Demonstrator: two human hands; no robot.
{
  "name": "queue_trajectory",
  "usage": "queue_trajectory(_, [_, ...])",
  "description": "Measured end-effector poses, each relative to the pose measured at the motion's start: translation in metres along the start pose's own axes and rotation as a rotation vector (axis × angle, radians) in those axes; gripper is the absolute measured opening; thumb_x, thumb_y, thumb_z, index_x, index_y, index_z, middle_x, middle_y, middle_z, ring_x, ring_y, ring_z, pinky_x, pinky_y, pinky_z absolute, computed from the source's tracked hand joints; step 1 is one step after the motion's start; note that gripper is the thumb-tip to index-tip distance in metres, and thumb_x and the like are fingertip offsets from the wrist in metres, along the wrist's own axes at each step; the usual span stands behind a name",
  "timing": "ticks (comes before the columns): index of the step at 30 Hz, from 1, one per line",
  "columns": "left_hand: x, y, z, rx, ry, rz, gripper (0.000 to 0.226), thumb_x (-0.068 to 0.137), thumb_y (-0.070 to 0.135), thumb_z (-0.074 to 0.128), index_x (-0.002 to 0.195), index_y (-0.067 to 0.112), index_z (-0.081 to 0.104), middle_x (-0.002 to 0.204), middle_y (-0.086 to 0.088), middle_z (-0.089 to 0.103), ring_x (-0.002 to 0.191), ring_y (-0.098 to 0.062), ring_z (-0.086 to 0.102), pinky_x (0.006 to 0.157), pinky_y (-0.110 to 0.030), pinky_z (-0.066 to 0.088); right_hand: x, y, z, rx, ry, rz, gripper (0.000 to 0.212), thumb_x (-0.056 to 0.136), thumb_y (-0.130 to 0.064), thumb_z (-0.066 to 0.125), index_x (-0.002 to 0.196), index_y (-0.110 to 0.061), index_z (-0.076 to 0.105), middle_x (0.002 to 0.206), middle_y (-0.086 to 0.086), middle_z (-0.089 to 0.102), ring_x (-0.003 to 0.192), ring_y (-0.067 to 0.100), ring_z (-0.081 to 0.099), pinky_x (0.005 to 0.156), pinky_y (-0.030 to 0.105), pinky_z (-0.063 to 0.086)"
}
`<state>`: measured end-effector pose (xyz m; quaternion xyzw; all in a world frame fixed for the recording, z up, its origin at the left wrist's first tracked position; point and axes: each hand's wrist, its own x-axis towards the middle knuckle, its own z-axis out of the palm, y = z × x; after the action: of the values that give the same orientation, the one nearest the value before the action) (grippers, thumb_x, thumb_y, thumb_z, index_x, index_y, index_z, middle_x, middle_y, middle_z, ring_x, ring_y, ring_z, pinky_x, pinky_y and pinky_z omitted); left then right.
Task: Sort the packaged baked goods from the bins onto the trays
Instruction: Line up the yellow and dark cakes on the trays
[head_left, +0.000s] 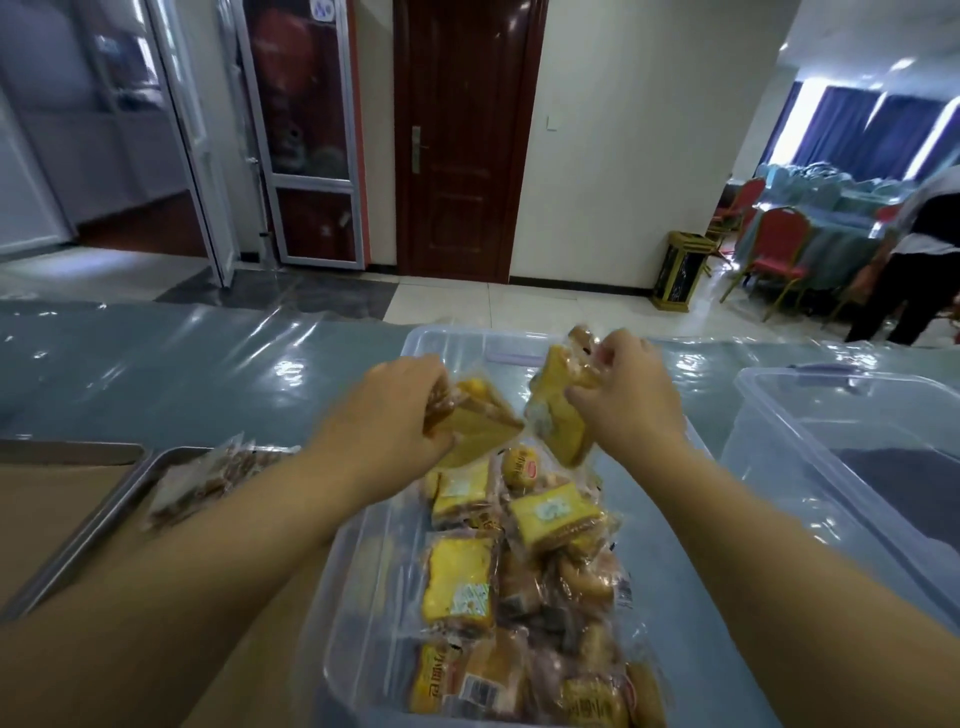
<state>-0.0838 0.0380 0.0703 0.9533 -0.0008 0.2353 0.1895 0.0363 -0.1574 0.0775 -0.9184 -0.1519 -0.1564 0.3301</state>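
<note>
The left cake packet (483, 421), a wrapped yellow slice, was pinched in the curled fingers of the left hand (395, 410). The right cake packet (556, 415) was gripped the same way by the right hand (623, 395). Both packets hung just above the far end of the clear bin (452, 338).

The film looked slippery, so the grip would do better on the cake body than on the wrapper edge. Each packet should probably be laid flat on the metal tray (83, 535) to the left, beside its own kind.

The clear bin held a loose heap of packets (550, 514) — yellow slices and browner buns. The tray carried a brownish pastry packet (208, 478). A second bin (831, 415) stood on the bench (208, 364) to the right, and its contents could not be made out.
</note>
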Motion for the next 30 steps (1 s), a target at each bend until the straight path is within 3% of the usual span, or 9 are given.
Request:
queue_trajectory(3, [-0.02,-0.007,-0.032,-0.137,0.11,-0.064,0.031,0.072,0.044,0.069,0.091,0.031,0.049,0.084,0.011,0.053,0.077,-0.009,0.053,0.063,-0.032,0.049,-0.019,-0.032,-0.02,0.087,0.161,-0.11,0.034,0.072,-0.024,0.072,0.089,-0.027,0.043,0.089,-0.006,0.045,0.068,0.004,0.042,0.052,0.02,0.03])
queue_trajectory(5, [-0.038,-0.015,-0.054,-0.231,0.184,-0.104,0.034,0.071,0.047,0.068,0.094,0.034,0.048,0.087,0.011,0.055,0.078,-0.009,0.056,0.066,-0.036,0.053,-0.034,-0.056,-0.028,0.169,0.227,-0.166,0.035,0.072,-0.026,0.074,0.088,-0.027,0.043,0.085,-0.009,0.044,0.068,0.001,0.043,0.053,0.019,0.031])
queue_trajectory(12, [-0.127,-0.071,-0.133,-0.255,0.31,-0.217,0.032,0.07,0.045,0.07,0.09,0.04,0.045,0.084,0.014,0.058,0.072,-0.003,0.058,0.057,-0.022,0.046,-0.105,-0.155,-0.008,0.322,0.229,-0.272,0.038,0.07,-0.032,0.077,0.088,-0.03,0.043,0.081,-0.017,0.046,0.072,0.003,0.048,0.056,0.018,0.039])
queue_trajectory(17, [-0.204,-0.13,-0.169,-0.201,0.289,-0.357,0.035,0.067,0.051,0.069,0.091,0.035,0.049,0.082,0.011,0.061,0.071,-0.007,0.06,0.058,-0.033,0.053,-0.159,-0.213,0.037,0.37,0.075,-0.212,0.037,0.069,-0.034,0.076,0.079,-0.035,0.04,0.081,-0.013,0.049,0.071,0.006,0.05,0.052,0.023,0.039])
queue_trajectory(24, [-0.298,-0.224,-0.185,-0.248,0.179,-0.59,0.034,0.064,0.045,0.076,0.085,0.033,0.051,0.081,0.009,0.061,0.073,-0.009,0.061,0.06,-0.037,0.053,-0.222,-0.269,0.13,0.296,-0.237,-0.099,0.042,0.069,-0.037,0.077,0.094,-0.028,0.044,0.082,-0.016,0.047,0.071,0.001,0.048,0.051,0.022,0.033])
queue_trajectory(30, [-0.326,-0.284,-0.174,-0.282,0.15,-0.745,0.035,0.065,0.034,0.08,0.075,0.028,0.047,0.072,0.007,0.057,0.065,-0.006,0.055,0.049,-0.02,0.036,-0.233,-0.29,0.197,0.274,-0.484,0.004,0.04,0.066,-0.035,0.075,0.092,-0.025,0.045,0.082,-0.004,0.055,0.066,0.014,0.06,0.054,0.031,0.051])
